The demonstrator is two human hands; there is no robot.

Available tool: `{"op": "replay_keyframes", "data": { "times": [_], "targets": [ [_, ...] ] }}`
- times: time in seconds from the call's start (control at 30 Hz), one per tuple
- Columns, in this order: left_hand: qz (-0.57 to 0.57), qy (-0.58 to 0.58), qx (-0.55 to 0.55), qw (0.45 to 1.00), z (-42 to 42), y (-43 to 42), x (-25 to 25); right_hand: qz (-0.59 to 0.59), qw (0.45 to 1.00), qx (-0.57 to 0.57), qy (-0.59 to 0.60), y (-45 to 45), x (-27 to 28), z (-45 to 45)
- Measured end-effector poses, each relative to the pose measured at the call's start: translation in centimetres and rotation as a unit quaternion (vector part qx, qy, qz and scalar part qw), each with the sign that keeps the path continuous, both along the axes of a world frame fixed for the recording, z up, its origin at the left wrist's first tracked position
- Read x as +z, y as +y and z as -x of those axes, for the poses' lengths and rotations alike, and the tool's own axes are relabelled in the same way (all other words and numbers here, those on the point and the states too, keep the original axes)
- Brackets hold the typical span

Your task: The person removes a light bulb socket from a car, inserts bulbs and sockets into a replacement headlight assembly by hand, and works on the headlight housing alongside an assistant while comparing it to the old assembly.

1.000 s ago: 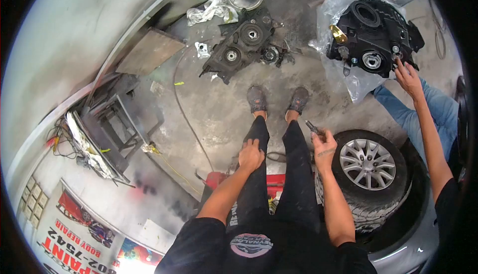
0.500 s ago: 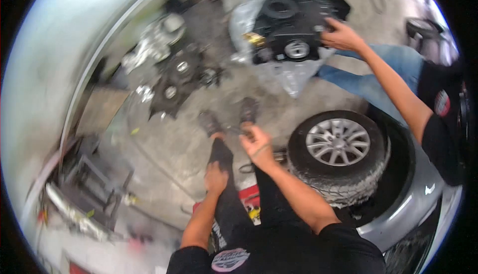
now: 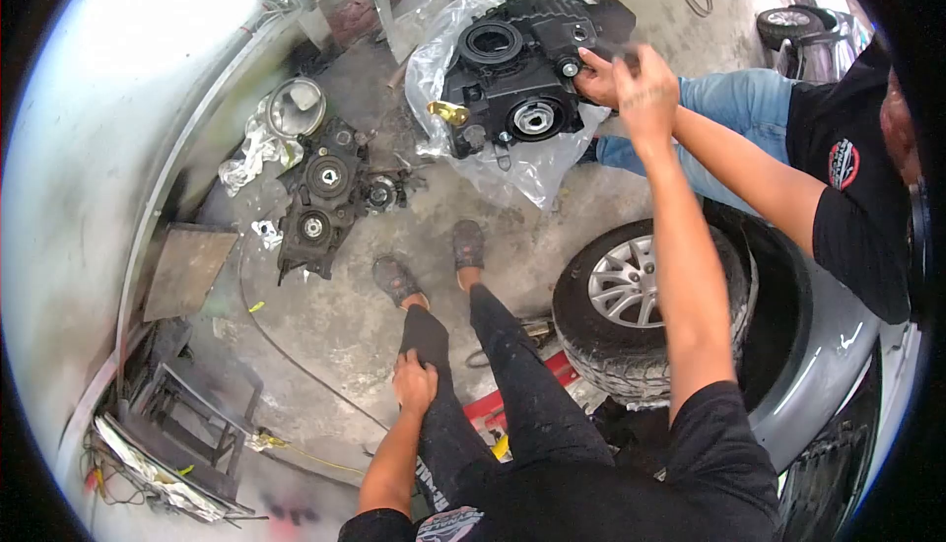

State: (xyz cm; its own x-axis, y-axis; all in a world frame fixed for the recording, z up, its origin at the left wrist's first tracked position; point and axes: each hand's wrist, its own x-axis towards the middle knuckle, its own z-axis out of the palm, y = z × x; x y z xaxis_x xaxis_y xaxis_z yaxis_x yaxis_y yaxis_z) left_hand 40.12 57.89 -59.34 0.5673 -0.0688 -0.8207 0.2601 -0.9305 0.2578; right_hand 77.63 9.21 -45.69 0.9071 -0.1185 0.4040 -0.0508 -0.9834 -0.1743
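My left hand (image 3: 416, 384) rests on my left knee, its fingers bent over the black trousers and nothing visible in it. Stretched forward past the wheel (image 3: 631, 286), my right hand (image 3: 645, 94) is raised beside a co-worker's hand (image 3: 597, 79); its fingers are curled and slightly blurred, and whatever they hold is hidden. The co-worker's fingers touch the right side of a black headlight housing (image 3: 527, 74). That housing lies on clear plastic wrap (image 3: 537, 175), with a gold-coloured bracket (image 3: 448, 111) at its left edge.
A second, dusty headlight housing (image 3: 320, 197) lies on the floor to the left, near a round lens ring (image 3: 297, 106). A metal stand (image 3: 207, 409) is at lower left. The grey car fender (image 3: 828, 345) curves along the right. A red jack (image 3: 485, 409) sits between my legs.
The view has turned to the right. My right hand has moved from above my legs, where it held a small dark part, up to the co-worker's hand. My left hand stays on the knee.
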Motion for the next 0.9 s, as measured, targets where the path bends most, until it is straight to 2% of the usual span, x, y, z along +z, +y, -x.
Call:
{"op": "replay_keyframes", "data": {
  "times": [0.1, 0.3, 0.37, 0.43, 0.77, 0.9],
  "targets": [
    [0.005, 0.001, 0.004, 1.000, -0.3, -0.2, 0.1, 0.060, 0.993, -0.003, 0.105, -2.0, -1.0, -3.4],
    [-0.006, 0.017, 0.009, 1.000, -1.0, -0.7, 0.6, 0.080, 0.983, 0.011, 0.165, -6.3, -4.1, -6.3],
    [-0.010, 0.009, -0.007, 1.000, -0.5, -0.3, 0.2, -0.096, 0.974, -0.025, 0.204, -7.0, -5.4, -6.6],
    [-0.022, 0.017, -0.001, 1.000, -0.2, -0.5, -0.2, 0.092, 0.973, 0.027, 0.209, -8.0, -5.2, -7.0],
    [-0.025, 0.018, 0.004, 1.000, -0.5, -0.9, 0.1, 0.093, 0.972, 0.003, 0.215, -8.8, -4.7, -7.3],
    [-0.022, 0.023, 0.007, 0.999, -0.4, -1.0, -0.5, -0.027, 0.979, -0.033, 0.200, -8.1, -3.7, -6.4]
  ]
}}
